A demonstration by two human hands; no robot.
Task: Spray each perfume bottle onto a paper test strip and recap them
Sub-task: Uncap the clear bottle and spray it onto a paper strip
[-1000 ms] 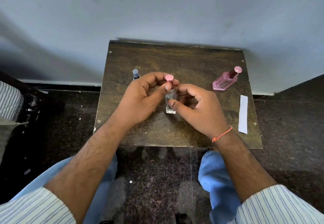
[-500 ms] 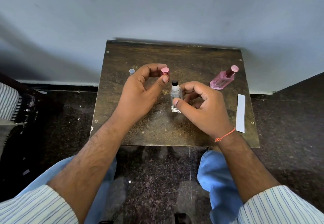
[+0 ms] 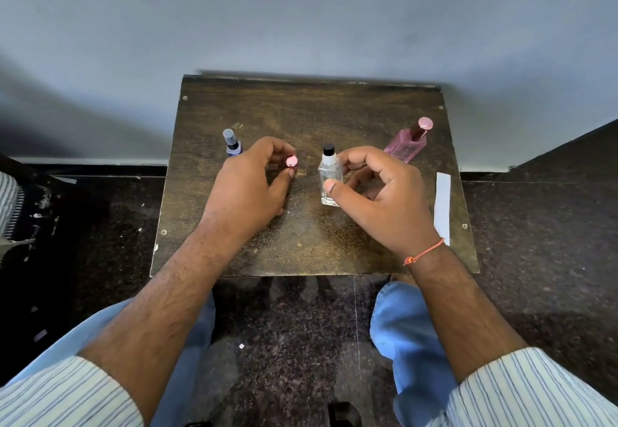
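Lifted clear a moment ago, the small pink cap (image 3: 291,161) now sits further to the left of the clear bottle (image 3: 330,181), pinched between thumb and fingertips of the left hand (image 3: 249,189) low over the worktop (image 3: 301,115); whether the cap touches the surface cannot be told. The right hand (image 3: 384,199) curls round the clear bottle, thumb pressed on its front face, holding the square-shouldered glass upright near the middle of the worktop with its black spray nozzle (image 3: 328,149) bare.

Scuffed dark wood, dusted with pale wear and studded with screw heads at the corners, makes up the worktop, which stands against a plain grey wall (image 3: 301,18). At its back left stands a little blue bottle (image 3: 232,145) with a grey cap, its lower body hidden behind the left hand. At back right a flat pink bottle (image 3: 406,147) with a dark neck and round pink cap appears to lean outward, its markings too small to read. A white paper strip (image 3: 442,207) lies along the right edge, its near end overhanging. An orange thread band (image 3: 424,252) circles the right wrist. Striped sleeves (image 3: 67,396) and blue trousers (image 3: 408,336) are cut off by the frame above a speckled stone floor (image 3: 535,259).
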